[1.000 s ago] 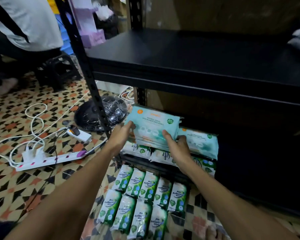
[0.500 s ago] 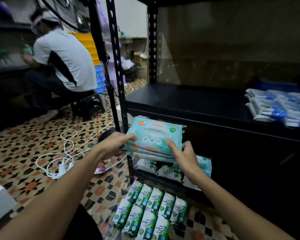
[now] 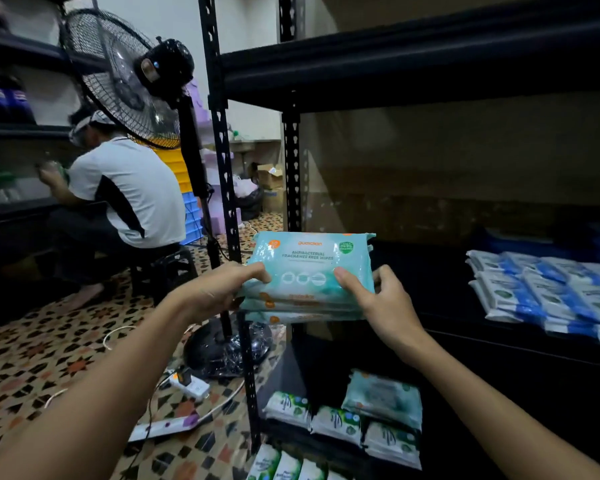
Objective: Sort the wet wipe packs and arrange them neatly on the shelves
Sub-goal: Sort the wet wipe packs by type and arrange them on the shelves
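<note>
We're holding the stack of wipe packs (image 3: pixel 309 271) before the middle shelf (image 3: pixel 447 327), more packs (image 3: pixel 548 292) lying right, fan (image 3: pixel 125 81) standing left.

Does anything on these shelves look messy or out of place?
Yes. On the bottom shelf, a teal pack lies tilted across the green-and-white packs instead of flat. The blue-and-white packs look tidy.

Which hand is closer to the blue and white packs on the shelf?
Right. The right hand grips the teal packs on the side toward the blue and white packs. The left hand grips the far side, beyond the teal packs.
</note>
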